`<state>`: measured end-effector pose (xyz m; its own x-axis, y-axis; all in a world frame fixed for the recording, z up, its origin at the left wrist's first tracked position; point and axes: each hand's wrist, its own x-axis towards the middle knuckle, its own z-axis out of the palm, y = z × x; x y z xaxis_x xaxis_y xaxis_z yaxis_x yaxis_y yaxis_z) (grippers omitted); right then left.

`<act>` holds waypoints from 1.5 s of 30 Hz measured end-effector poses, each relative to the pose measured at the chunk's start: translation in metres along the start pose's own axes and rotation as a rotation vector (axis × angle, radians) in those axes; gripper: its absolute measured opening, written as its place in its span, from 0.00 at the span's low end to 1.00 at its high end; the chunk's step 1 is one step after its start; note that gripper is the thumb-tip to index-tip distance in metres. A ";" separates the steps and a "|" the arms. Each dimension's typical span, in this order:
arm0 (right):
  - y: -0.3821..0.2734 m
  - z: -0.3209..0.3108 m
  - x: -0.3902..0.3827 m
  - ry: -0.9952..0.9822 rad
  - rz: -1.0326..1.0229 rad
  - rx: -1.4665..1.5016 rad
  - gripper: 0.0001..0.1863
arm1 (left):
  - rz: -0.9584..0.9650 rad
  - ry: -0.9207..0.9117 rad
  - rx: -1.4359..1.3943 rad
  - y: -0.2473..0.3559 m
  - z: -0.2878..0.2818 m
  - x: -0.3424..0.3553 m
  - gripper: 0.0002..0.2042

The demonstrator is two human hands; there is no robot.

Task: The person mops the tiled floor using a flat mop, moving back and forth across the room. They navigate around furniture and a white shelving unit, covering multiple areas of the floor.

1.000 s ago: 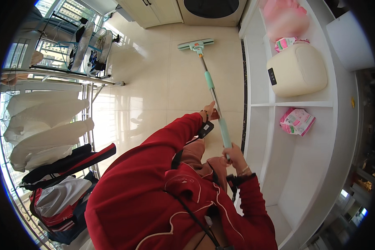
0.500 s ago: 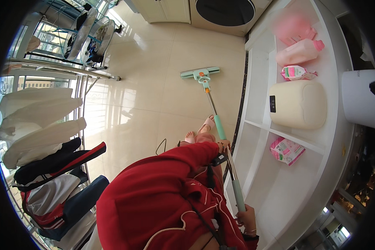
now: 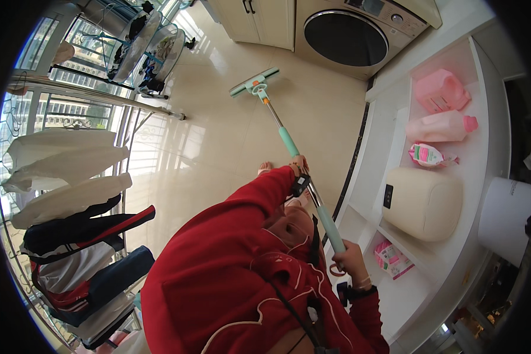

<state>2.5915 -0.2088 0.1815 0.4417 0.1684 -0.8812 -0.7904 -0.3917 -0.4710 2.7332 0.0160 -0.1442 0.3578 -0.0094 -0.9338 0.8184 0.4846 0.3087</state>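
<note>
A mop with a mint-green head (image 3: pixel 255 82) and a metal pole with green grips (image 3: pixel 289 141) slants across the tiled floor. Its flat head lies well ahead of me, short of the washing machine. Partway down the pole, my left hand (image 3: pixel 300 163) is wrapped round it, just below the upper green grip. My right hand (image 3: pixel 350 260) grips the lower green handle end near my body, beside the white shelf unit. A dark band with a small box sits on each wrist.
A washing machine (image 3: pixel 347 38) and a cabinet (image 3: pixel 265 20) stand ahead. On the right, the white shelf holds pink jugs (image 3: pixel 439 90), a beige box-shaped appliance (image 3: pixel 423 203) and pink packets (image 3: pixel 394 259). Clothes (image 3: pixel 71 153) hang from a metal rack on the left.
The mop head has moved forward and left, and its angle has turned. My left arm now reaches farther ahead, and my right hand has come forward with the handle. The view has shifted.
</note>
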 end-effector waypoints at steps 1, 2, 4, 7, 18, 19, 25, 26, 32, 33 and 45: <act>-0.026 0.006 0.023 0.004 -0.105 -0.056 0.11 | 0.032 0.019 -0.051 0.039 -0.008 -0.001 0.05; -0.054 0.013 0.045 0.032 -0.175 -0.140 0.09 | 0.061 0.030 -0.098 0.077 -0.019 -0.001 0.06; -0.110 0.026 0.087 -0.065 -0.174 -0.062 0.09 | 0.094 0.033 -0.226 0.142 -0.040 0.003 0.09; -0.198 0.052 0.158 -0.115 -0.205 -0.166 0.05 | 0.096 0.003 -0.506 0.211 -0.065 0.012 0.07; -0.286 0.094 0.239 -0.331 -0.096 0.151 0.06 | 0.058 0.207 -0.178 0.287 -0.090 0.013 0.05; -0.279 0.086 0.228 -0.258 -0.044 0.115 0.07 | 0.089 0.248 -0.036 0.276 -0.083 0.014 0.07; -0.207 0.024 0.141 -0.088 0.052 0.223 0.12 | 0.072 0.102 0.300 0.199 -0.021 -0.008 0.09; -0.190 0.016 0.127 -0.051 0.058 0.250 0.13 | 0.053 0.083 0.347 0.184 -0.008 -0.016 0.09; -0.079 0.000 0.044 0.057 0.109 0.467 0.17 | 0.071 -0.101 0.610 0.084 0.052 -0.075 0.13; -0.060 0.001 0.032 0.069 0.102 0.489 0.17 | 0.064 -0.112 0.687 0.067 0.061 -0.084 0.14; 0.151 0.046 -0.208 0.408 0.380 0.449 0.18 | -0.736 -0.643 0.884 -0.239 0.089 -0.119 0.14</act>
<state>2.3613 -0.2614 0.2920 0.1550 -0.2922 -0.9437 -0.9807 0.0694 -0.1825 2.5351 -0.1768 -0.0906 -0.3473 -0.5542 -0.7565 0.8403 -0.5419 0.0113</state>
